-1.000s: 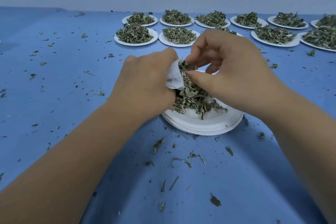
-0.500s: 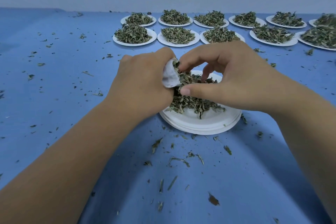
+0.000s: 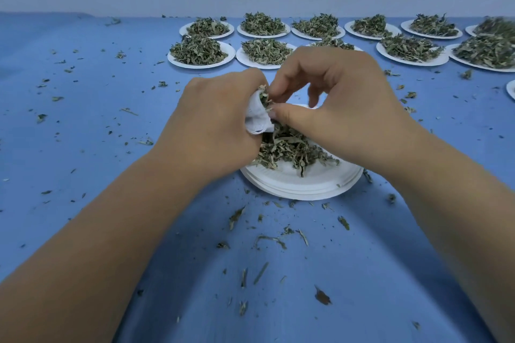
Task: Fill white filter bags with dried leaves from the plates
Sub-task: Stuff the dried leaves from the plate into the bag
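Head view: left hand (image 3: 211, 131) clenched around small white fabric filter bag (image 3: 257, 118), mouth facing right, green leaf bits showing at opening. Right hand (image 3: 342, 108) pinching thumb and forefinger at bag mouth, touching leaves. Both above round white paper plate (image 3: 303, 184) bearing pile of dried green leaves (image 3: 289, 152). Blue table cover (image 3: 83, 120) littered with leaf crumbs; more leaf-heaped white plates (image 3: 200, 51) in rows behind.

A blue table (image 3: 83, 147) holds many white plates (image 3: 301, 186) piled with dry leaves (image 3: 198, 49). Small leaf bits (image 3: 267, 239) lie scattered all over it.
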